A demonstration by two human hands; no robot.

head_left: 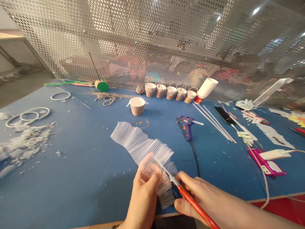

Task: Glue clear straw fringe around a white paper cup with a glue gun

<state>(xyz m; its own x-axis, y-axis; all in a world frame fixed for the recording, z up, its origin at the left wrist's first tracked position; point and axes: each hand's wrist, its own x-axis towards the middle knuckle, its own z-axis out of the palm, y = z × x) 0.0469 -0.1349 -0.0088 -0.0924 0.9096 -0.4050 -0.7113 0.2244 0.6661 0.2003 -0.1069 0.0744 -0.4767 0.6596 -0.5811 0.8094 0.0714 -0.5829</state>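
My left hand (144,192) pinches a strip of thin, whitish, see-through pleated material (135,141) between thumb and fingers. The strip stretches away across the blue table, and its near end hangs below my fingers. Red-handled scissors (190,199) are in my right hand (202,190), their blades pointing up and left over the pleats beside my left thumb. Whether the blades are cutting through I cannot tell. Beyond the strip stands a small twine-wrapped cup (137,106) with white flaps at its rim. A blue glue gun (187,127) lies to the right.
Several small handled baskets (171,93) and stacked paper cups (206,89) line the mesh panel (119,41). White scraps (30,140) and rings (35,116) lie left. To the right are glue sticks (215,122), a phone (224,115) and a pink power strip (267,162) with a cable.
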